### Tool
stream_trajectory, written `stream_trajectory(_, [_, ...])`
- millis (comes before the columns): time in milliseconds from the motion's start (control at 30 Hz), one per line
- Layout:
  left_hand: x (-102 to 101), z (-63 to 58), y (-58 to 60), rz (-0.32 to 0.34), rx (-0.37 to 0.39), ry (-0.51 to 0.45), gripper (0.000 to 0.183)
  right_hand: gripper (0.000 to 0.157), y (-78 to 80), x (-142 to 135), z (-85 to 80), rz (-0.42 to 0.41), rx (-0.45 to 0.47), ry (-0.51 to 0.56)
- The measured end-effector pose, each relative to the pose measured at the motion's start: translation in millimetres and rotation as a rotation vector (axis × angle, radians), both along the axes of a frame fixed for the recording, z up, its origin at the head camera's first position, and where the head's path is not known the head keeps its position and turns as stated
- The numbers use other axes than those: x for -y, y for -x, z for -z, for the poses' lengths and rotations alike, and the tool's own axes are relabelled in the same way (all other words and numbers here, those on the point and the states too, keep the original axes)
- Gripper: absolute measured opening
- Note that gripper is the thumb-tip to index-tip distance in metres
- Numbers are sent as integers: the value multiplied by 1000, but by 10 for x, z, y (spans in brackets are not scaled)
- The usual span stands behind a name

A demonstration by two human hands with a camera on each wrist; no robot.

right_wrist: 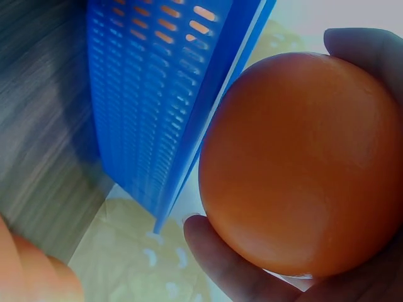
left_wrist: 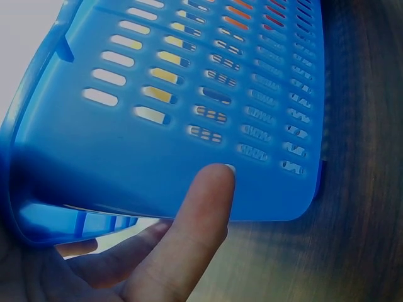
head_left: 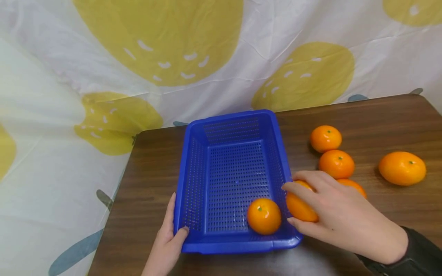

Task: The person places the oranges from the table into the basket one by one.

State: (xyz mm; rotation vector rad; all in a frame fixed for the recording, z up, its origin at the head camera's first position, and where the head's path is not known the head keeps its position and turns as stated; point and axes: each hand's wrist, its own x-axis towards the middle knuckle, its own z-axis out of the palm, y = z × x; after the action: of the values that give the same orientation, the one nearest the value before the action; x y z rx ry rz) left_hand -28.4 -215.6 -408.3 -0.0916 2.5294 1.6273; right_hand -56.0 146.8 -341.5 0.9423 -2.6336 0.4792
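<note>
A blue plastic basket (head_left: 238,246) with slotted walls stands on the table, and one orange (head_left: 264,216) sits inside its near right corner. My left hand (head_left: 165,241) grips the basket at the near left corner; the left wrist view shows a finger (left_wrist: 204,214) against the slotted wall. My right hand (head_left: 345,214) holds another orange (head_left: 299,205) with thumb and fingers around it, right at the basket's right rim. In the right wrist view this held orange (right_wrist: 302,163) is level with the rim, outside the slotted side wall (right_wrist: 141,100).
To the right of the basket, two oranges (head_left: 325,138) (head_left: 336,164) lie close together, with a third orange (head_left: 353,186) partly hidden behind my right hand. Farther right lies a larger orange (head_left: 402,168). A lemon-patterned cloth (head_left: 214,97) hangs behind the wooden table (head_left: 152,172).
</note>
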Motion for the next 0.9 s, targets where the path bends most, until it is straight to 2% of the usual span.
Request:
stream_trajectory(433, [9, 24, -10, -9, -14, 5, 85, 50, 19, 129, -30, -71, -36, 10])
stream_trajectory(900, [6, 44, -2, -17, -25, 3, 85, 54, 50, 275, -64, -100, 20, -53])
